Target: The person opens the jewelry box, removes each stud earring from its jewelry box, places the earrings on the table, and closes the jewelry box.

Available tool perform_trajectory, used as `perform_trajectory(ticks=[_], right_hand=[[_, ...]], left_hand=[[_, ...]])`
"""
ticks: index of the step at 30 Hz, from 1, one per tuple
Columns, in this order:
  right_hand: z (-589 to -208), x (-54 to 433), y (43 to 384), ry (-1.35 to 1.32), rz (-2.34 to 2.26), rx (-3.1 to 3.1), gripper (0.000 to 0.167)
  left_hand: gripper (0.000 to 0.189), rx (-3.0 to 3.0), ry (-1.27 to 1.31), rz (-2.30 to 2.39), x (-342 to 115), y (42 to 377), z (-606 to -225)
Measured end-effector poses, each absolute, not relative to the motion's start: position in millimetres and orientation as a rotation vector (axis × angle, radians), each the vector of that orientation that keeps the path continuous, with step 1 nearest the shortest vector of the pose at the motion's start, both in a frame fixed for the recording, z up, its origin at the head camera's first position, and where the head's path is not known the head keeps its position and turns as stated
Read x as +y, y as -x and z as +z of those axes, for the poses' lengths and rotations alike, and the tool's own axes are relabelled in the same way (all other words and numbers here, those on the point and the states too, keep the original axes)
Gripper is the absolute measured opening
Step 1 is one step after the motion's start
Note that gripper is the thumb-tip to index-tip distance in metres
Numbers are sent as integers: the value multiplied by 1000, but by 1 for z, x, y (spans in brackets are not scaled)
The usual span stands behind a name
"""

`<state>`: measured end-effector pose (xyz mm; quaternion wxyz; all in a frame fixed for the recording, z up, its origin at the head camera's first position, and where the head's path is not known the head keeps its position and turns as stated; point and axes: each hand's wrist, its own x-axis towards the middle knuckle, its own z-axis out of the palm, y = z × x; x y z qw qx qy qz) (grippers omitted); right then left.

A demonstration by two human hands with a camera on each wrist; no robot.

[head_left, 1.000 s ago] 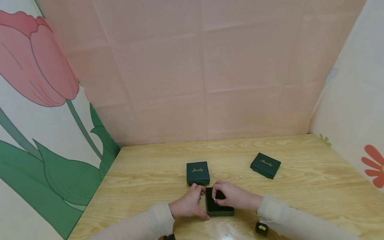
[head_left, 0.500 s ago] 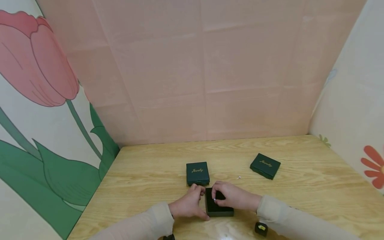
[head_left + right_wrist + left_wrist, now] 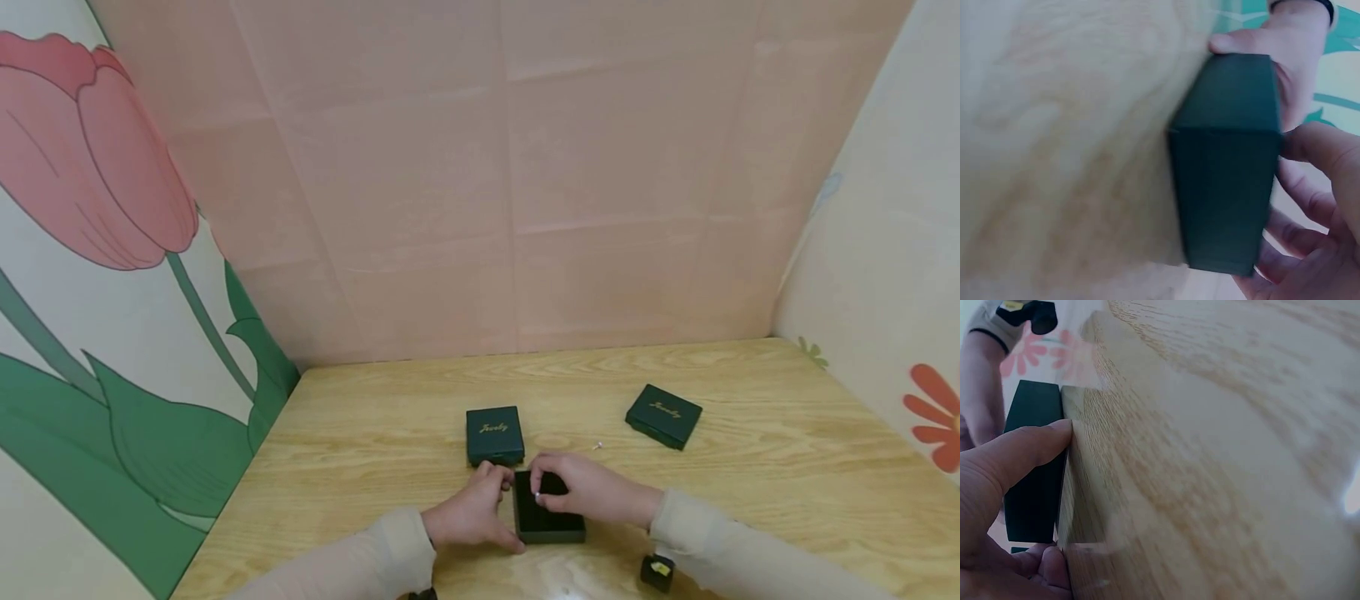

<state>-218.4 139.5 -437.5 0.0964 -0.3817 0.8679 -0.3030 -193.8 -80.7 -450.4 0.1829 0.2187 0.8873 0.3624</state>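
Note:
An open dark green jewelry box (image 3: pixel 553 536) with a black inside lies on the table, its opening upward. My left hand (image 3: pixel 471 510) holds it along the left side, thumb at the near corner and fingers at the far one. In the left wrist view the thumb lies across the wall of the box (image 3: pixel 1035 487). Above the black inside, my right hand (image 3: pixel 588 492) pinches a tiny shiny piece of jewelry (image 3: pixel 537 497), too small to name. In the right wrist view, the right fingers (image 3: pixel 1316 147) are partly hidden behind the box (image 3: pixel 1229 194).
Directly behind my left hand sits a dark green box lettered "Jewelry" (image 3: pixel 495 433). Another such box (image 3: pixel 664 417) lies turned at the back right. A tiny shiny piece (image 3: pixel 597 445) rests on the wooden table (image 3: pixel 360 450) between them. Pink cloth (image 3: pixel 510 208) hangs behind.

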Motion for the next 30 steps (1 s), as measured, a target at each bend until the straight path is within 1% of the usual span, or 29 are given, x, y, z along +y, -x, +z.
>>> perform_trajectory(ticks=[4, 8, 11, 13, 17, 23, 30], right_hand=[[-428, 147, 222, 1145, -963, 2597, 6], [-416, 160, 232, 1125, -1059, 2650, 7], [-410, 173, 243, 1031, -1112, 2708, 8], [-407, 183, 251, 946, -1139, 2732, 12], [-413, 201, 266, 800, -1190, 2733, 13], [-433, 220, 276, 789, -1199, 2663, 11], [-441, 224, 277, 748, -1136, 2661, 6]], left_hand=[[74, 2502, -606, 1035, -80, 194, -450], [73, 2491, -596, 1044, -80, 194, -450], [73, 2485, -597, 1050, -80, 194, -449], [73, 2480, -599, 1053, -81, 194, -449], [73, 2471, -596, 1066, -81, 194, -451], [73, 2469, -597, 1057, -81, 194, -453], [72, 2460, -586, 1071, -81, 195, -451]])
